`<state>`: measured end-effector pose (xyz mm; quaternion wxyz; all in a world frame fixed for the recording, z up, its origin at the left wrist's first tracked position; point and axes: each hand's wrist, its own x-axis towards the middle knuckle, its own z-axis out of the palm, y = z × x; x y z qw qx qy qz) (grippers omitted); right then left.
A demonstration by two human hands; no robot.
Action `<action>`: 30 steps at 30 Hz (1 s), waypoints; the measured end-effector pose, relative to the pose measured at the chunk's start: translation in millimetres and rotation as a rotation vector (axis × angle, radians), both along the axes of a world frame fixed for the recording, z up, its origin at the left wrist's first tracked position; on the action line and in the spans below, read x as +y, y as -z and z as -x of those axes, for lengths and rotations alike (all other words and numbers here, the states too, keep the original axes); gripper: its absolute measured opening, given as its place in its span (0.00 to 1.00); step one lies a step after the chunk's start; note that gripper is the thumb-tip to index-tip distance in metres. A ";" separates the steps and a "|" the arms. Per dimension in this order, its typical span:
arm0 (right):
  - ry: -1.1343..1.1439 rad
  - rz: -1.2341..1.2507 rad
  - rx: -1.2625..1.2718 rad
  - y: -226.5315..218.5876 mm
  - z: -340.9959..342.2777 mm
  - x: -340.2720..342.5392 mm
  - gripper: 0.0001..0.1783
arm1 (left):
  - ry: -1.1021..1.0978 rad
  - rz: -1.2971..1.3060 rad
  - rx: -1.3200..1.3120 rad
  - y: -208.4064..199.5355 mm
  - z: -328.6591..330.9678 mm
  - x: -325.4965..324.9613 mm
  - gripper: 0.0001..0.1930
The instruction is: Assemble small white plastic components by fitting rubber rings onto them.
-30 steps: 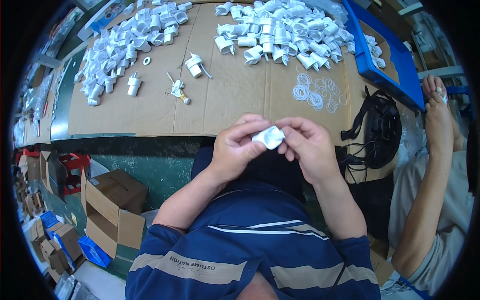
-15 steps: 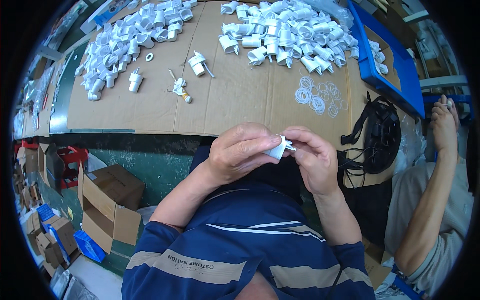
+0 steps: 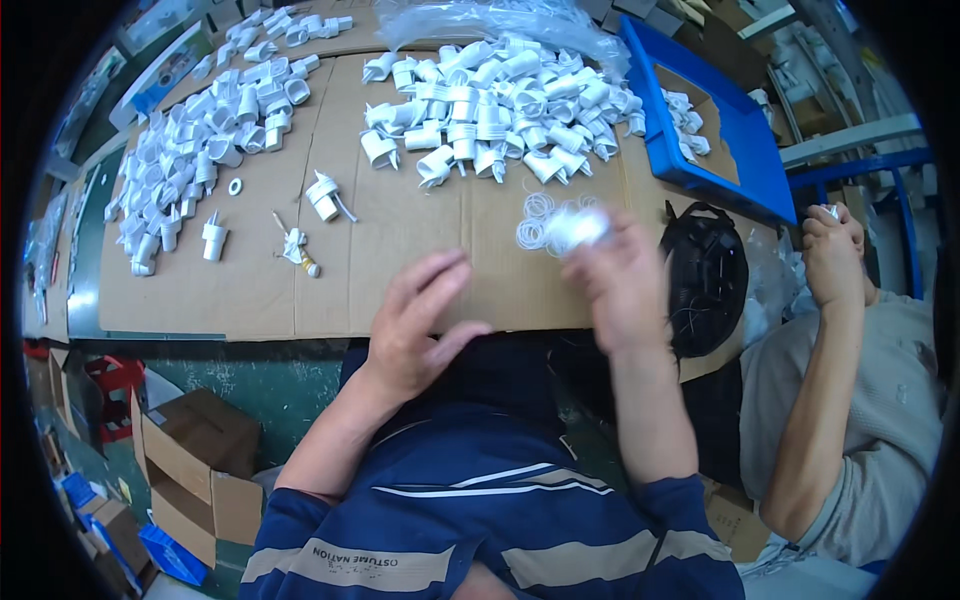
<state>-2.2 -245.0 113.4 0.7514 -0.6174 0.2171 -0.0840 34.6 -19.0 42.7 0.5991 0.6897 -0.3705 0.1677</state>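
Observation:
Just above the table's near edge, my left hand is empty, its fingers and thumb spread apart. My right hand, smeared by motion, reaches over the table with a blurred white plastic spouted cap at its fingertips. Beneath and beside that cap lie several thin, clear-white rings, partly hidden by it. Beyond them is a large heap of white spouted caps. A second heap of white caps covers the left side of the cardboard-topped table.
Two single caps, a small white washer and a small white-and-amber piece lie mid-left. A blue tray holding white parts is at the back right, near a black strapped object. A co-worker's arm is at right.
My hands have parted. The left let go of the white spouted cap and opened; the right carried it forward to the rings. The view has shifted, so the table appears lower and further left.

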 end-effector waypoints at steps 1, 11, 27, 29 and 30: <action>0.156 -0.008 -0.065 -8.0 -20.8 -25.2 0.23 | -0.073 -0.012 0.053 -4.5 -1.9 1.7 0.25; 0.417 -0.128 -0.130 -5.2 -52.6 -101.9 0.27 | -0.453 -0.258 0.161 0.9 -51.9 50.9 0.26; -0.164 1.408 -0.116 58.3 -8.5 3.1 0.09 | -0.442 -0.486 0.247 -20.7 -91.7 60.1 0.23; -0.149 1.356 -0.139 57.4 -12.3 2.0 0.09 | -0.313 -0.274 0.603 -25.6 -84.8 52.5 0.25; -0.147 1.319 -0.138 55.1 -9.5 -0.5 0.09 | -0.328 -0.283 0.597 -25.4 -77.8 50.3 0.25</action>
